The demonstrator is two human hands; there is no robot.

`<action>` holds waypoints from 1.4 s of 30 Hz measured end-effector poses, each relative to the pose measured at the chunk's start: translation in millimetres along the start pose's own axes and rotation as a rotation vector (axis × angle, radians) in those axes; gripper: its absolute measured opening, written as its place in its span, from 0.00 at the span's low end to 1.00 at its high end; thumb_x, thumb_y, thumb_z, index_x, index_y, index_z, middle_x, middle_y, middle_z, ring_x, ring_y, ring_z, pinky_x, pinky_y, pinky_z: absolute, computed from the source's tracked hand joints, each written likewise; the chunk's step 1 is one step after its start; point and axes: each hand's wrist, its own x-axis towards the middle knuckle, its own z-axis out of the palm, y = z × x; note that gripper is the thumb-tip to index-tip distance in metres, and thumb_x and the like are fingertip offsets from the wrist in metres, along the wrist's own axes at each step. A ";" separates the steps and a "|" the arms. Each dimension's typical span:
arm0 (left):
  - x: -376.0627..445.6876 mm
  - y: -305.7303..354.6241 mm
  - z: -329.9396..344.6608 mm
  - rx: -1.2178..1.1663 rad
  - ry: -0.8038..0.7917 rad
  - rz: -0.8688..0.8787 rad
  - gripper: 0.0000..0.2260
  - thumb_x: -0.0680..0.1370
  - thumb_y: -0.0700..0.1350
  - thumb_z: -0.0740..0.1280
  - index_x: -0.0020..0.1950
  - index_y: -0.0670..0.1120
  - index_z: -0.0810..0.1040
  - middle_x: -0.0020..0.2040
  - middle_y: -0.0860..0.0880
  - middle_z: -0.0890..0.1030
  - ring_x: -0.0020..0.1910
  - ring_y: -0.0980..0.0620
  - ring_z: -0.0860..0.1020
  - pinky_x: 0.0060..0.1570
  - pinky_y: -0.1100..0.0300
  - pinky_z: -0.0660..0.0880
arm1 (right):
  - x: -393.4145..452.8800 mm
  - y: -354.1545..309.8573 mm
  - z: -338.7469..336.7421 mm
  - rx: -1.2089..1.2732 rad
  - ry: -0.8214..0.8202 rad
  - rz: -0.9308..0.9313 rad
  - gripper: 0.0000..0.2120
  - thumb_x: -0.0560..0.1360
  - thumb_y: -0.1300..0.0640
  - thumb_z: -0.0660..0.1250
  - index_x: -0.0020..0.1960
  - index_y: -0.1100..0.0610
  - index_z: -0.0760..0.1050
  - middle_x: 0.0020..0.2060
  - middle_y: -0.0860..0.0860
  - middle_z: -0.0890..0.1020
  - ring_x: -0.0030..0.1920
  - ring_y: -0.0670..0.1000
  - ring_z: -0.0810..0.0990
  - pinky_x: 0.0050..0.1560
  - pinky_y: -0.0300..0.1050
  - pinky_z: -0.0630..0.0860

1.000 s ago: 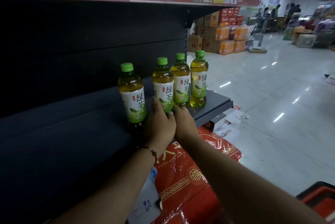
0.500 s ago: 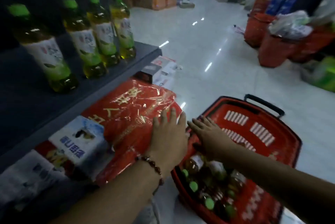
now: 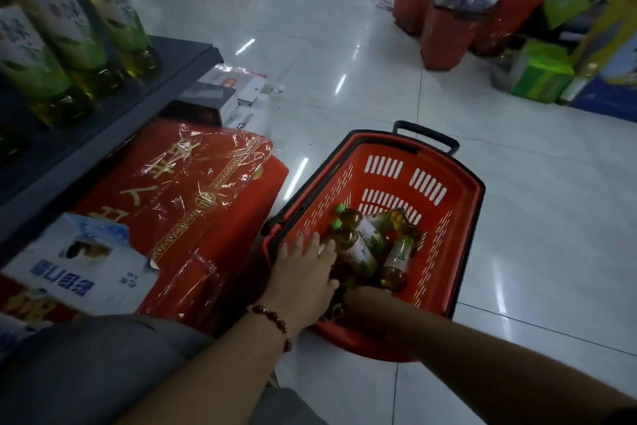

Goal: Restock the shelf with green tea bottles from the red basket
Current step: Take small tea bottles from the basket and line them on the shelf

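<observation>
Down on the floor [image 3: 344, 45], beside the shelf [image 3: 113, 121], we see the red basket [image 3: 458, 238] with its black handle at the far end. Several green tea bottles [image 3: 362, 245] lie on their sides in the near half of the basket, some with green caps pointing to the left wall. Our left hand [image 3: 305, 274] reaches over the near left rim with the fingers straight and spread, and the fingertips touch one lying bottle; it grips nothing. Our right hand [image 3: 358, 297] goes down among the bottles at the near end, but its fingers are hidden under the wrist and the bottles, so we cannot tell if it is open or holds something. A bead bracelet [image 3: 272, 319] sits on the left wrist.

On the shelf, at its right end near the front edge, the shelved bottles [image 3: 82, 35] stand upright in a row, blurred. Under the shelf lies a red pack wrapped in clear film [image 3: 193, 204], and a white and blue box [image 3: 86, 273] is just beside it. Far across the floor stand red bins [image 3: 444, 35] and green boxes [image 3: 541, 73].
</observation>
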 end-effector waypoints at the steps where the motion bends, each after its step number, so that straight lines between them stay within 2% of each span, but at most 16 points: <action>1: -1.0 -3.4 0.6 -0.004 -0.005 -0.008 0.31 0.82 0.59 0.56 0.81 0.49 0.48 0.81 0.44 0.51 0.79 0.42 0.50 0.77 0.42 0.51 | 0.9 -4.9 1.4 -0.053 0.018 0.010 0.18 0.81 0.49 0.60 0.65 0.58 0.74 0.57 0.56 0.79 0.56 0.55 0.79 0.53 0.46 0.76; 3: -2.4 -10.9 0.3 -0.024 -0.022 -0.032 0.31 0.82 0.58 0.56 0.81 0.49 0.49 0.81 0.43 0.52 0.79 0.42 0.50 0.77 0.43 0.51 | 5.1 -12.7 4.7 -0.071 0.035 0.010 0.17 0.82 0.52 0.58 0.66 0.60 0.73 0.60 0.57 0.79 0.59 0.57 0.78 0.56 0.49 0.75; 5: -3.6 -18.4 1.1 -0.035 -0.032 -0.056 0.31 0.82 0.58 0.56 0.81 0.49 0.49 0.81 0.43 0.53 0.79 0.42 0.51 0.76 0.43 0.52 | 8.4 -14.0 7.0 -0.040 0.040 0.011 0.16 0.82 0.53 0.58 0.65 0.60 0.74 0.60 0.57 0.79 0.59 0.57 0.78 0.54 0.48 0.75; 9: -5.9 -28.7 3.9 -0.062 -0.032 -0.085 0.31 0.82 0.58 0.57 0.80 0.48 0.50 0.80 0.43 0.56 0.79 0.43 0.54 0.76 0.43 0.53 | 5.6 -7.1 5.3 -0.020 0.052 0.031 0.16 0.82 0.51 0.58 0.63 0.58 0.74 0.58 0.56 0.80 0.57 0.56 0.80 0.55 0.49 0.78; 15: -8.7 -25.9 1.4 -0.103 -0.003 -0.064 0.31 0.82 0.57 0.58 0.80 0.48 0.51 0.79 0.43 0.57 0.78 0.43 0.55 0.76 0.43 0.55 | -7.4 2.1 -7.7 0.140 0.152 0.042 0.12 0.80 0.50 0.62 0.54 0.58 0.76 0.41 0.50 0.77 0.45 0.50 0.81 0.42 0.39 0.77; 19: -9.7 -22.7 -2.6 -0.127 0.010 -0.041 0.30 0.82 0.57 0.59 0.80 0.48 0.52 0.80 0.45 0.57 0.79 0.44 0.54 0.76 0.43 0.55 | -27.7 9.6 -36.6 0.196 0.216 0.021 0.15 0.81 0.50 0.62 0.61 0.58 0.75 0.47 0.52 0.79 0.47 0.50 0.81 0.50 0.41 0.80; 23: -11.4 -19.5 -7.0 -0.167 0.014 -0.010 0.31 0.81 0.57 0.60 0.80 0.49 0.52 0.80 0.45 0.57 0.79 0.45 0.54 0.76 0.44 0.55 | -58.9 15.7 -66.4 0.213 0.255 -0.059 0.15 0.81 0.51 0.61 0.63 0.59 0.74 0.51 0.54 0.81 0.44 0.48 0.80 0.37 0.34 0.76; 25: -12.8 -17.7 -8.5 -0.205 0.015 0.013 0.32 0.81 0.57 0.62 0.80 0.50 0.52 0.80 0.47 0.57 0.79 0.45 0.54 0.76 0.45 0.55 | -76.6 14.2 -82.4 0.212 0.287 -0.106 0.14 0.81 0.51 0.62 0.63 0.57 0.74 0.51 0.52 0.81 0.44 0.47 0.79 0.37 0.33 0.75; 28: -17.7 -14.0 -15.5 -0.316 -0.004 0.056 0.35 0.78 0.59 0.65 0.80 0.53 0.53 0.79 0.49 0.59 0.78 0.48 0.55 0.74 0.48 0.57 | -101.6 10.9 -108.7 0.244 0.325 -0.167 0.16 0.79 0.48 0.64 0.61 0.57 0.76 0.52 0.53 0.82 0.49 0.49 0.82 0.45 0.40 0.81; 29: -20.3 -12.6 -19.6 -0.374 -0.004 0.077 0.35 0.77 0.59 0.67 0.79 0.54 0.55 0.78 0.50 0.60 0.77 0.48 0.57 0.73 0.49 0.59 | -110.5 9.2 -117.9 0.261 0.332 -0.186 0.16 0.79 0.47 0.64 0.61 0.56 0.77 0.50 0.53 0.82 0.48 0.49 0.82 0.45 0.40 0.81; 31: -25.1 -10.3 -28.0 -0.510 0.009 0.108 0.33 0.75 0.60 0.70 0.76 0.57 0.61 0.75 0.53 0.66 0.73 0.51 0.64 0.68 0.53 0.64 | -127.6 5.3 -135.0 0.275 0.368 -0.238 0.14 0.78 0.46 0.65 0.57 0.55 0.79 0.44 0.48 0.81 0.42 0.45 0.80 0.37 0.35 0.75; 33: -27.4 -7.6 -34.0 -0.652 0.030 0.102 0.29 0.71 0.58 0.74 0.70 0.61 0.67 0.65 0.58 0.74 0.65 0.55 0.72 0.60 0.58 0.69 | -143.4 0.4 -150.6 0.289 0.437 -0.293 0.11 0.79 0.46 0.65 0.52 0.53 0.79 0.40 0.45 0.79 0.38 0.44 0.79 0.34 0.33 0.71; 35: -29.8 -6.7 -39.9 -0.811 0.074 0.071 0.31 0.67 0.59 0.77 0.66 0.65 0.66 0.60 0.63 0.76 0.61 0.60 0.75 0.58 0.58 0.73 | -155.7 -5.9 -164.9 0.302 0.504 -0.336 0.12 0.80 0.48 0.64 0.52 0.56 0.80 0.39 0.47 0.80 0.36 0.44 0.78 0.33 0.31 0.71; 37: -30.8 -7.8 -45.1 -0.946 0.142 0.040 0.33 0.66 0.59 0.78 0.65 0.69 0.64 0.59 0.65 0.76 0.58 0.64 0.74 0.58 0.60 0.74 | -164.6 -14.3 -175.0 0.312 0.559 -0.365 0.14 0.79 0.48 0.64 0.51 0.58 0.81 0.39 0.53 0.82 0.32 0.46 0.76 0.30 0.30 0.68; 39: -31.6 -10.6 -49.7 -1.052 0.206 0.008 0.32 0.65 0.59 0.78 0.61 0.73 0.64 0.58 0.65 0.77 0.57 0.66 0.75 0.57 0.61 0.75 | -172.3 -22.9 -180.9 0.355 0.602 -0.392 0.15 0.78 0.46 0.65 0.51 0.57 0.82 0.41 0.55 0.83 0.37 0.52 0.81 0.35 0.35 0.72; 42: -32.4 -18.3 -55.0 -1.192 0.268 -0.040 0.33 0.61 0.61 0.79 0.60 0.69 0.65 0.57 0.63 0.79 0.57 0.62 0.78 0.56 0.53 0.79 | -184.7 -35.1 -185.1 0.481 0.654 -0.437 0.17 0.77 0.43 0.64 0.54 0.55 0.81 0.45 0.47 0.83 0.43 0.44 0.81 0.39 0.34 0.74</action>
